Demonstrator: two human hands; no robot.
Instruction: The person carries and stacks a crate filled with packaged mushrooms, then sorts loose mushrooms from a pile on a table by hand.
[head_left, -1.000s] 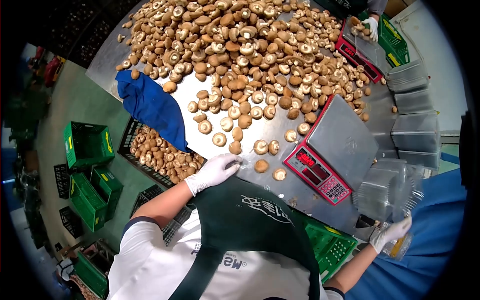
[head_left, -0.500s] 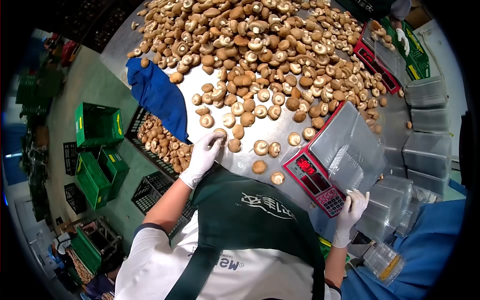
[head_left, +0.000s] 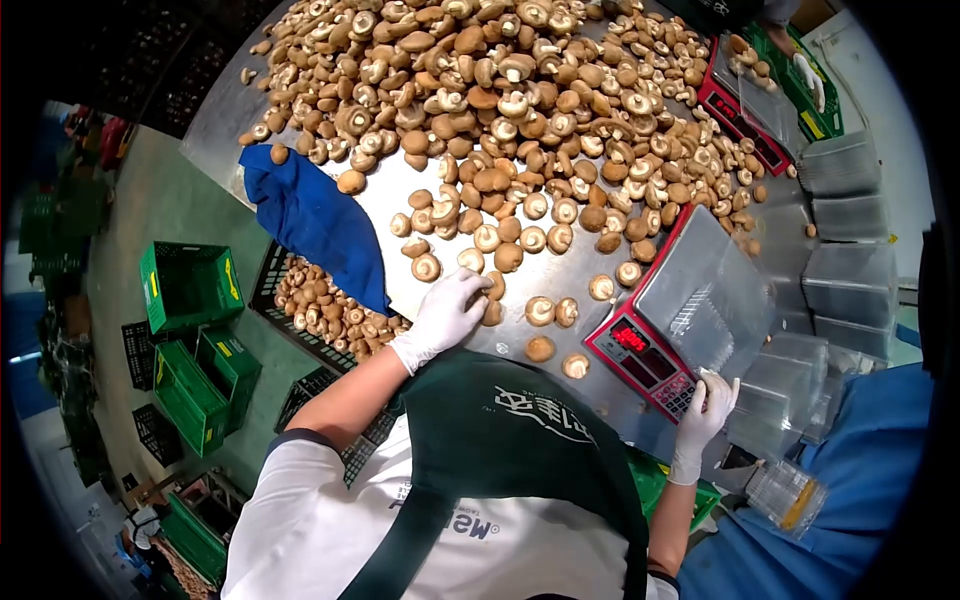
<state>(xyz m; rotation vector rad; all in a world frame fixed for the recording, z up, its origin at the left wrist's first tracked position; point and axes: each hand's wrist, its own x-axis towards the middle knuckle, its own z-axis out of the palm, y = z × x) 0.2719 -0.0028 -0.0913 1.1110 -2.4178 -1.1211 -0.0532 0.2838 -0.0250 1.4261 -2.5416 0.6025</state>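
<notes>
My left hand (head_left: 447, 312), in a white glove, reaches over the metal table with its fingertips closed around a brown mushroom (head_left: 495, 286). Another mushroom (head_left: 491, 313) lies against the fingers, partly covered by them. Just beyond sits a mushroom with its pale underside up (head_left: 470, 260). Gloved as well, my right hand (head_left: 708, 412) is at the near right corner of a red digital scale (head_left: 640, 362), beside the keypad. Its fingers are loosely bent and apart, with nothing visible in them. A clear plastic tray (head_left: 705, 318) rests on the scale's platform.
A large mushroom heap (head_left: 480, 90) covers the table's far side. A blue cloth (head_left: 315, 225) hangs over a black crate (head_left: 270, 285) of mushrooms at left. Stacked clear trays (head_left: 848, 280) stand at right. Farther off, a co-worker's gloved hand (head_left: 808, 75) is near a second red scale (head_left: 740, 125).
My left hand has moved right, leaving one mushroom and reaching those beside it. My right hand stays by the scale, whose red display has changed. The view has shifted slightly.
</notes>
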